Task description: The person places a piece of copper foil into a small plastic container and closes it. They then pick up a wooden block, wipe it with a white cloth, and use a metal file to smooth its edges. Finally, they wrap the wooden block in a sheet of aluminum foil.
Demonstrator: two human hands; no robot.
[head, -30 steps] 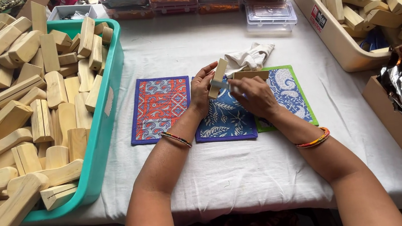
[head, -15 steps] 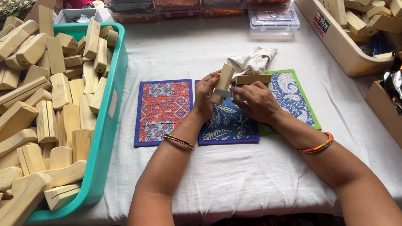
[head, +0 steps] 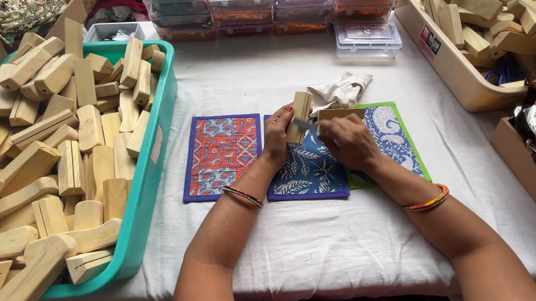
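I see the desk [head: 330, 249] under a white cloth, a teal tub [head: 153, 181] of pale wooden pieces at my left, a beige bin [head: 450, 67] of more at right. Three patterned mats [head: 222, 155] lie at centre. Above them my left hand [head: 278, 138] is clamped on a wooden block [head: 301, 116], upright, pale, smooth. My right hand [head: 346, 143] pinches a thin strip [head: 305, 126] against it. I judge a steady block and short, light strokes would serve best.
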